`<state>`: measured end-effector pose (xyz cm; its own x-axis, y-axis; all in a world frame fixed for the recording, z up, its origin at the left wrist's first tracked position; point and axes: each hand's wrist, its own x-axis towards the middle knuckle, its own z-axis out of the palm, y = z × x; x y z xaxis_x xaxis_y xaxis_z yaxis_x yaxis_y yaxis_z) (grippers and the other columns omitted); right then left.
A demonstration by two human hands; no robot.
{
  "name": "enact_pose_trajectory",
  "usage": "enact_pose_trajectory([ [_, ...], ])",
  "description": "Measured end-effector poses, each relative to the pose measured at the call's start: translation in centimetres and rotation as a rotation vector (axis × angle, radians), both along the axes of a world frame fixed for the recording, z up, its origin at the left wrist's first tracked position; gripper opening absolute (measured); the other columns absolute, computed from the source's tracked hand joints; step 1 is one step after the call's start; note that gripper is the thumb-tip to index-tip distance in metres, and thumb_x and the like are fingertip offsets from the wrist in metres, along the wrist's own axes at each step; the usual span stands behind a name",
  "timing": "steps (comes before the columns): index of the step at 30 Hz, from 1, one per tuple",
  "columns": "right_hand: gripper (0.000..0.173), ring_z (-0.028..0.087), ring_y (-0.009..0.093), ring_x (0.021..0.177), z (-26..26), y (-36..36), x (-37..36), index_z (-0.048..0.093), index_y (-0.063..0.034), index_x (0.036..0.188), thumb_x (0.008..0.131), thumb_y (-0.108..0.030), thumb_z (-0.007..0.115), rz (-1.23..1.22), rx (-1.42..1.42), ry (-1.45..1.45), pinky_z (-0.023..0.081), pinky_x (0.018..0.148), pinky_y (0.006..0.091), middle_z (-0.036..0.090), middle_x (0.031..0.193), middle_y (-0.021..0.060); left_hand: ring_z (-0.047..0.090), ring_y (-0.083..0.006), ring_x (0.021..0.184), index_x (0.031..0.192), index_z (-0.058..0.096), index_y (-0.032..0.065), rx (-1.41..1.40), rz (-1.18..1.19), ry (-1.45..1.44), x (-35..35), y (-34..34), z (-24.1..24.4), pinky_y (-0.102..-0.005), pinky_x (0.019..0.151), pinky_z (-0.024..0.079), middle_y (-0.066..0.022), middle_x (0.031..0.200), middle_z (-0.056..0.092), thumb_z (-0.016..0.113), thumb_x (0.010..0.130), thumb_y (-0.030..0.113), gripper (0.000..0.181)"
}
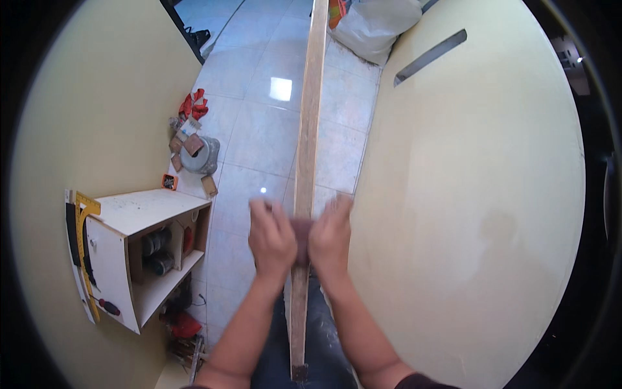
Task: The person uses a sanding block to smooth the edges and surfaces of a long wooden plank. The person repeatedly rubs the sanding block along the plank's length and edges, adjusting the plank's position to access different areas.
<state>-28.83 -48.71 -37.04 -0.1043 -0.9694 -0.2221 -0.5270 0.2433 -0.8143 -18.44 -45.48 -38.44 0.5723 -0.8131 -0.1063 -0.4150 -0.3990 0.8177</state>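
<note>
A long, narrow wooden board (307,146) runs lengthwise before me, from between my legs to the far edge of the view. Across its upper face lies a reddish-brown piece, apparently sandpaper (302,238). My left hand (272,238) grips one side of this piece with fingers curled. On the opposite side my right hand (332,233) holds it in the same way. Both hands are blurred, and their fingers partly hide the ends of the piece. A dark patch (300,372) marks the board's near end.
At left stands a white open-fronted cabinet (150,197) holding cans (163,262). A yellow square (81,238) and a screwdriver (109,307) lie against its side. Beyond are an orange box (169,182) and a grey stool (206,153). A white sack (376,24) rests by the right wall (461,160).
</note>
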Motion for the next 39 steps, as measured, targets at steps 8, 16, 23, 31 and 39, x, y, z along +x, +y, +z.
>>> enact_pose_trajectory([
  [8,0.048,0.058,0.062,0.124,-1.1,-14.5,3.8,0.036,0.0159,0.148,0.111,-0.014,0.045,-0.007,-0.144,0.046,0.047,0.108,0.0585,0.056,0.134,0.0493,0.062,-0.0547,0.114,0.128,0.055,-0.0069,-0.253,-0.014,-0.101,3.7,-14.8,-2.8,-0.0566,0.099,0.051,-0.0359,0.123,0.064,0.052,0.110,0.020,0.032],
  [16,0.090,0.068,0.051,0.123,1.0,-33.0,7.7,0.011,0.0181,0.163,0.093,-0.007,0.062,0.017,-0.119,0.154,0.057,0.106,0.0514,0.067,0.128,0.0403,0.063,-0.0542,0.125,0.132,0.060,-0.0023,-0.014,-0.014,-0.100,8.0,-34.6,-1.4,-0.0604,0.108,0.049,-0.0363,0.129,0.068,0.041,0.112,0.041,0.051],
  [23,0.046,0.065,0.062,0.109,-0.5,-18.1,2.6,0.033,0.0070,0.147,0.109,-0.018,0.044,-0.030,-0.023,0.067,0.052,0.092,0.0637,0.066,0.112,0.0455,0.064,-0.0577,0.100,0.105,0.062,-0.0011,-0.153,-0.129,-0.062,3.3,-18.8,-3.2,-0.0650,0.087,0.050,-0.0340,0.101,0.069,0.043,0.113,0.030,0.037],
  [31,0.082,0.044,0.053,0.148,-1.1,-1.0,-1.7,0.025,0.0083,0.163,0.115,-0.056,0.039,0.002,-0.131,0.118,0.034,0.124,0.0555,0.042,0.159,0.0407,0.065,-0.0534,0.082,0.093,0.064,-0.0021,0.008,-0.108,0.071,-0.7,-1.7,2.6,-0.0559,0.072,0.051,-0.0308,0.081,0.065,0.054,0.110,0.021,0.030],
  [39,0.097,0.023,0.056,0.160,-0.7,-17.3,5.7,0.000,0.0008,0.172,0.111,-0.066,0.036,0.022,-0.097,0.179,0.015,0.127,0.0738,0.019,0.170,0.0419,0.069,-0.0539,0.088,0.088,0.073,-0.0044,0.012,-0.075,-0.153,5.3,-16.8,-0.6,-0.0584,0.076,0.053,-0.0338,0.087,0.069,0.051,0.109,0.038,0.053],
])
